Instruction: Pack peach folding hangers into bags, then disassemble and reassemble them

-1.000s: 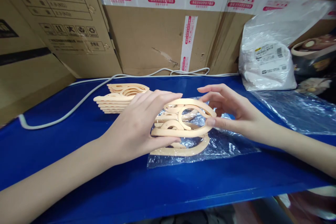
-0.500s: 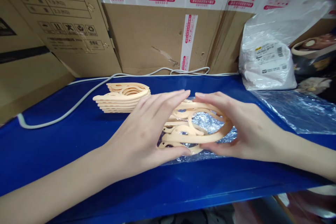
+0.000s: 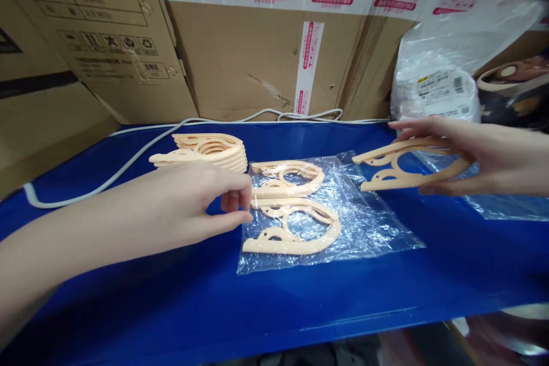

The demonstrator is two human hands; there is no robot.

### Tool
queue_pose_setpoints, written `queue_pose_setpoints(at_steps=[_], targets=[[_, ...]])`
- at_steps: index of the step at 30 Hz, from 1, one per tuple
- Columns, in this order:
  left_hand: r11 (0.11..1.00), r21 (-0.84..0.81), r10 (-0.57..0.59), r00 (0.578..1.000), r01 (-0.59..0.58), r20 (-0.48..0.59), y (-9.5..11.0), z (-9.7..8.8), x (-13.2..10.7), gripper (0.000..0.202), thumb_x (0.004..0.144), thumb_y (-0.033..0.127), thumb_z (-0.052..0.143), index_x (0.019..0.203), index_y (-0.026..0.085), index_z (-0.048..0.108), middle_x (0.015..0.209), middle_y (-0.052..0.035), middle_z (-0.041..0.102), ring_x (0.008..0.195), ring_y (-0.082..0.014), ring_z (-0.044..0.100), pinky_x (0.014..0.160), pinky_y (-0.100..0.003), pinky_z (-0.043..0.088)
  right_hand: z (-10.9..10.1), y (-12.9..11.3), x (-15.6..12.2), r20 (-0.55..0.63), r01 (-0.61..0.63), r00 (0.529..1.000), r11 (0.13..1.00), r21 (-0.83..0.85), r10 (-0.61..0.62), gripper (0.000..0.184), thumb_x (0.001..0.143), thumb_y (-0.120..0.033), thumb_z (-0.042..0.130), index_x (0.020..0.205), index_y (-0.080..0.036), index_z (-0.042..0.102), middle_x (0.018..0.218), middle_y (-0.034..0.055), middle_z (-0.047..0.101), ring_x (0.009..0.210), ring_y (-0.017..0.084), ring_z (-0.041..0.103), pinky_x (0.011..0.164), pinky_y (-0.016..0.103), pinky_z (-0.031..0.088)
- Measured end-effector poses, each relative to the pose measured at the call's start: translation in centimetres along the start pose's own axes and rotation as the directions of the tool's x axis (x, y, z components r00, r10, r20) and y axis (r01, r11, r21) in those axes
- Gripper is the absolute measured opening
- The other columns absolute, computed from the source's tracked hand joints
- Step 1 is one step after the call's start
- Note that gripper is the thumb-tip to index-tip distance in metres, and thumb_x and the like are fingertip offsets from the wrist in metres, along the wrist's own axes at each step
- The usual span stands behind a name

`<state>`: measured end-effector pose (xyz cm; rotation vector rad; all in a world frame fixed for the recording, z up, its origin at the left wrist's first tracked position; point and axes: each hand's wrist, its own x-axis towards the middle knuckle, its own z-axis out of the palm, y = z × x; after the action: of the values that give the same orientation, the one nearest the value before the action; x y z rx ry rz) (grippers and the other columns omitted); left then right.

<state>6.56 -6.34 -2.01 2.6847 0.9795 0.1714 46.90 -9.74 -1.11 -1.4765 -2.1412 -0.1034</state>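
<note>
The right hand (image 3: pixel 480 151) grasps a folded hanger (image 3: pixel 397 182) at right of centre in the frame, its fingers along the far arm, its thumb under the near one and the rounded end inside the grip; the two free ends point left. The left hand (image 3: pixel 210 194), left of centre, is half curled with the thumb apart from the fingers and nothing visible in it; whether it touches the clear bag (image 3: pixel 364 229) beside it cannot be told. Two similar hangers, an upper one (image 3: pixel 306 189) and a lower one (image 3: pixel 295 249), lie at centre, apparently within the bag. A stack of hangers (image 3: pixel 231 154) stands at upper left of centre, partly behind the left hand.

The held hanger looks to be thin plastic: probably light, stiff along its arms, smooth enough to slip, and weakest at its joints and slender inner curves. The broad outer arms near the rounded end offer the surest hold. The bag appears limp, slick and easily creased, best taken by an edge.
</note>
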Motion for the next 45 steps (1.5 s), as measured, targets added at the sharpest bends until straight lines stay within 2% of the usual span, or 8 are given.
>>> queue_pose_setpoints(at_steps=[6,9,11,14,19,25,33,45], targets=[[0.987,-0.084,-0.105,0.947,0.136,0.302,-0.7,0.7,-0.3,0.022,0.089,0.039,0.06,0.071,0.026,0.063,0.061,0.0019,0.065,0.049,-0.0129,0.055,0.042,-0.024,0.036,1.9,-1.9,-1.2,0.138,0.019,0.99,0.994,0.105,-0.033,0.067,0.081,-0.051,0.074,0.144,-0.039,0.053,0.134,0.0097,0.064,0.094,0.028,0.074,0.075,0.033,0.064],[0.984,-0.112,-0.096,0.935,0.142,0.342,0.0,0.8,-0.3,0.02,0.089,0.035,0.059,0.072,0.026,0.065,0.061,0.003,0.064,0.051,-0.0123,0.055,0.045,-0.023,0.036,2.2,-2.5,-0.7,0.423,0.004,0.895,0.949,0.314,-0.144,0.075,0.079,-0.042,0.078,0.147,-0.045,0.047,0.144,0.0056,0.06,0.079,0.022,0.077,0.062,0.025,0.064],[0.976,-0.137,-0.107,0.923,0.168,0.37,0.4,0.7,-0.2,0.017,0.087,0.032,0.06,0.073,0.026,0.066,0.062,0.0038,0.063,0.053,-0.0119,0.055,0.046,-0.022,0.037,2.6,-3.2,-0.3,0.509,-0.031,0.835,0.905,0.423,-0.209,0.079,0.08,-0.036,0.078,0.149,-0.047,0.042,0.152,0.0031,0.052,0.082,0.02,0.077,0.061,0.023,0.065],[0.967,-0.168,-0.112,0.908,0.194,0.405,0.8,0.7,-0.1,0.019,0.088,0.036,0.059,0.074,0.026,0.067,0.063,0.0032,0.064,0.053,-0.0122,0.054,0.046,-0.022,0.038,3.5,-4.1,0.2,0.506,-0.023,0.829,0.889,0.458,-0.239,0.082,0.082,-0.037,0.077,0.153,-0.044,0.038,0.155,0.002,0.049,0.105,0.025,0.073,0.065,0.022,0.066],[0.968,-0.153,-0.122,0.909,0.198,0.399,0.9,0.6,-0.2,0.024,0.09,0.042,0.056,0.074,0.027,0.066,0.064,0.0026,0.065,0.054,-0.0129,0.055,0.046,-0.023,0.038,3.7,-3.7,0.4,0.495,0.164,0.803,0.922,0.351,-0.331,0.091,0.078,-0.035,0.081,0.156,-0.041,0.035,0.155,0.0003,0.049,0.13,0.032,0.059,0.09,0.03,0.063],[0.966,-0.162,-0.126,0.912,0.203,0.391,0.9,0.8,-0.4,0.017,0.086,0.037,0.061,0.073,0.028,0.067,0.062,0.0036,0.064,0.052,-0.0121,0.054,0.045,-0.023,0.036,2.6,-1.9,1.0,0.593,0.137,0.748,0.943,0.302,-0.298,0.069,0.089,-0.027,0.068,0.152,-0.042,0.042,0.141,0.0,0.063,0.119,0.025,0.067,0.09,0.026,0.06],[0.953,-0.159,-0.164,0.879,0.259,0.448,0.9,0.4,-0.2,0.018,0.087,0.041,0.063,0.078,0.027,0.07,0.066,0.0033,0.064,0.057,-0.0113,0.055,0.049,-0.022,0.036,4.5,-4.0,1.1,0.641,0.002,0.722,0.927,0.375,-0.261,0.085,0.087,-0.046,0.071,0.159,-0.03,0.029,0.113,0.0045,0.07,0.091,0.02,0.068,0.078,0.03,0.057],[0.921,-0.22,-0.191,0.864,0.322,0.466,0.6,0.7,-0.1,0.027,0.09,0.05,0.06,0.08,0.028,0.072,0.067,0.0042,0.062,0.057,-0.0104,0.051,0.049,-0.021,0.034,6.9,-4.7,0.7,0.498,0.03,0.812,0.873,0.486,-0.305,0.076,0.086,-0.044,0.073,0.152,-0.031,0.04,0.097,-0.0002,0.067,0.076,0.014,0.063,0.071,0.027,0.055]])
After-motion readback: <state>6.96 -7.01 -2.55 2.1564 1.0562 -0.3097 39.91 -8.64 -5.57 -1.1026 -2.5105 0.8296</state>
